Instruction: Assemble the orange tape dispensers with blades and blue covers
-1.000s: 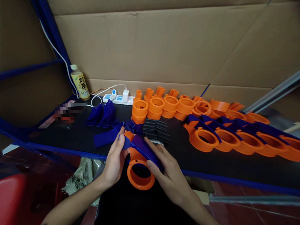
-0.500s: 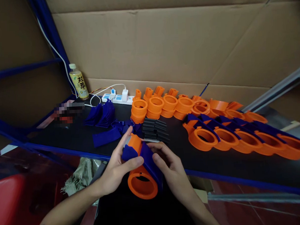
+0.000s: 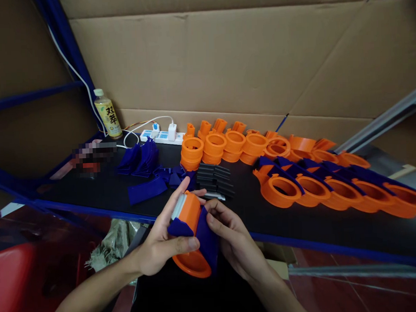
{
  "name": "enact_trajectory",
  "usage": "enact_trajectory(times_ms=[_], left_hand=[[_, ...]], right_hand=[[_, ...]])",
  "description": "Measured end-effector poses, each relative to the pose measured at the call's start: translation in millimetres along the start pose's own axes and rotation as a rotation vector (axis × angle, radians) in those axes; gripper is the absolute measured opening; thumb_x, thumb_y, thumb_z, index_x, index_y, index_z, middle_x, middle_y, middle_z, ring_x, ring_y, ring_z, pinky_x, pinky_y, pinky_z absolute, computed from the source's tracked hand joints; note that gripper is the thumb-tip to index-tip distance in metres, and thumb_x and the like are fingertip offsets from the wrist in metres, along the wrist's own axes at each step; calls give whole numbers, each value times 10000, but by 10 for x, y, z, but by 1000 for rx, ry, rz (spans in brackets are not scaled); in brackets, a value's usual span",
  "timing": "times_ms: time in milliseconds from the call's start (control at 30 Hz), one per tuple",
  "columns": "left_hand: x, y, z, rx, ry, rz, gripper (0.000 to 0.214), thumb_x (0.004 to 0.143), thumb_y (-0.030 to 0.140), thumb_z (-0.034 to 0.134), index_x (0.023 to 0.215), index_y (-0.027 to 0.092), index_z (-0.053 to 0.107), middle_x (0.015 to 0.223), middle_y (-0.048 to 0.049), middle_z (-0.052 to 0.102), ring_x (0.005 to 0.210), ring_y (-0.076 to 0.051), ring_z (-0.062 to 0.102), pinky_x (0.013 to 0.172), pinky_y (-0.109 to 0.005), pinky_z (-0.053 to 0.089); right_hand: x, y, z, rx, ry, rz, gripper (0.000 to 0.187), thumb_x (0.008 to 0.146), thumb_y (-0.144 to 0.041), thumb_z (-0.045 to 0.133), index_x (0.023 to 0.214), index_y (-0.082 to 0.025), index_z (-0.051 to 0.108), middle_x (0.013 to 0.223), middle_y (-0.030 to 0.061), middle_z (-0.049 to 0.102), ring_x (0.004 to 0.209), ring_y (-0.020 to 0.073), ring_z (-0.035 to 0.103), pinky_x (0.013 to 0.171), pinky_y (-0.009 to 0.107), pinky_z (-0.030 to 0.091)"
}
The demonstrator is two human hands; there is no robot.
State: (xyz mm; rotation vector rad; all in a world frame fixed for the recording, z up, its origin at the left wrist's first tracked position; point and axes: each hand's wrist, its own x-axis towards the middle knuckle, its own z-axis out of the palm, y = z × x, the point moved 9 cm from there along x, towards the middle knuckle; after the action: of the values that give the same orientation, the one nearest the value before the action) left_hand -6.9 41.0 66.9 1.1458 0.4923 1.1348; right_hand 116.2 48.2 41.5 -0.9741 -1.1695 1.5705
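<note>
Between my hands, above the table's front edge, is an orange and blue tape dispenser (image 3: 190, 211), its orange ring pointing down toward me. My left hand (image 3: 160, 244) grips its upper part, thumb across the front and index finger stretched up along a pale grey strip (image 3: 178, 207). My right hand (image 3: 232, 233) has thumb and fingers closed on the long blue side plate (image 3: 209, 241) at the dispenser's right edge. The far side of the dispenser and some fingertips are hidden. Just beyond it lies a stack of black ridged parts (image 3: 214, 178).
Orange ring parts (image 3: 235, 141) stand in stacked rows at the back. Several orange and blue dispensers (image 3: 313, 190) line the right side. Blue plates (image 3: 146, 158) and loose blue pieces (image 3: 147, 190) lie left, near a power strip (image 3: 164, 136) and a bottle (image 3: 108, 114).
The dispenser has turned and tilted in my hands, so its ring shows less of its opening and the grey strip shows more. My right fingers have shifted up along the blue plate.
</note>
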Motion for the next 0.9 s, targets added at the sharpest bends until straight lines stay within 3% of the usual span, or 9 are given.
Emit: enact_trajectory(times_ms=[200, 367, 467, 533, 633, 733, 900], left_hand=[[-26, 47, 22, 6, -35, 0, 968, 726, 253, 831, 1549, 340, 329, 1486, -111, 511, 1434, -371, 384, 1166, -502, 321], [-30, 48, 12, 45, 4, 0, 944, 760, 237, 804, 1555, 343, 308, 1391, -102, 595, 1305, -335, 545, 1133, -475, 378], [-9, -18, -61, 46, 104, -10, 915, 781, 231, 789, 1553, 341, 309, 1387, -102, 602, 1254, -311, 587, 1101, -447, 423], [10, -47, -153, 8, 205, 11, 874, 788, 250, 786, 1538, 329, 343, 1386, -100, 606, 1268, -308, 580, 1096, -443, 434], [24, -28, -357, -43, 397, 83, 779, 804, 283, 775, 1493, 310, 414, 1352, -91, 632, 1247, -289, 603, 1081, -433, 455], [30, 18, -537, -62, 544, 118, 741, 819, 308, 764, 1477, 295, 424, 1272, -93, 682, 1171, -270, 658, 1037, -430, 493], [78, 217, -746, -51, 635, 167, 704, 789, 293, 795, 1416, 269, 479, 1292, -101, 673, 1236, -258, 619, 1084, -425, 452]], right_hand=[[-52, -44, 56, 11, -34, 18, 350, 821, -523, 693, 848, -227, 507, 902, 36, 580, 813, 188, 571, 720, 297, 507], [-17, -45, 30, -19, 8, -52, 314, 853, -489, 676, 819, -220, 519, 871, 23, 585, 776, 170, 574, 712, 286, 502], [-39, -156, -49, -258, 127, -194, 244, 915, -461, 612, 888, -220, 593, 869, 24, 603, 817, 178, 595, 768, 294, 509], [-124, -322, -15, -523, 182, -337, 241, 961, -433, 542, 1057, -240, 651, 1028, 63, 630, 982, 217, 613, 901, 349, 507], [-284, -509, 244, -927, 140, -527, 529, 940, -458, 561, 1426, -258, 501, 1336, 126, 533, 1235, 293, 529, 1053, 454, 459], [-347, -508, 585, -1256, 33, -626, 867, 838, -460, 706, 1554, -180, 306, 1423, 179, 484, 1291, 356, 480, 1076, 524, 454], [-193, -508, 961, -1509, -16, -672, 814, 839, -279, 670, 1545, -106, 304, 1484, 223, 443, 1288, 385, 477, 1031, 526, 492]])
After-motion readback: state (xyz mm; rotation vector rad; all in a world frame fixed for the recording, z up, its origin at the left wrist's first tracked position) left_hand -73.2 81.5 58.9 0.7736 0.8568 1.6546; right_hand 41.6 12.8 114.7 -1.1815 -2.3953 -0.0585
